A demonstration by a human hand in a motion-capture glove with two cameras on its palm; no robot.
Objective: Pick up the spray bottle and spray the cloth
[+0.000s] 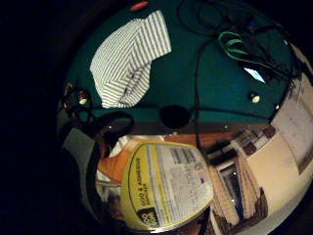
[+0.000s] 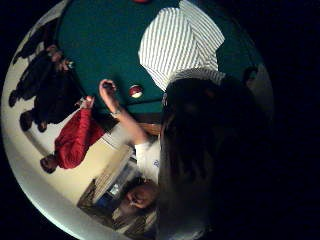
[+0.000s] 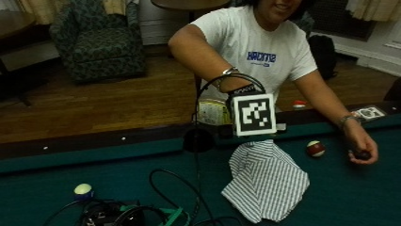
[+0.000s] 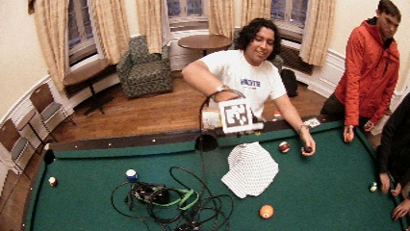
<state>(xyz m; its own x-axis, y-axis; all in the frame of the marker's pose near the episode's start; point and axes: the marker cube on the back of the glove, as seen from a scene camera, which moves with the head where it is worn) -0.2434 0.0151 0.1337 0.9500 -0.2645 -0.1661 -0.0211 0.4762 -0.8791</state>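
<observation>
Just past the cables (image 3: 134, 214), the bottle (image 3: 213, 112) was up off the felt in the gloved right hand (image 3: 241, 92), held above the table's rail (image 3: 94, 143) with fingers wrapped around it, its yellow label close against the palm. Below and slightly right lay the striped cloth (image 3: 266, 181), so the nozzle needed to tip down toward it; I couldn't see which way it pointed. Further right, the bare hand (image 3: 362, 149) clutched a dark ball.
</observation>
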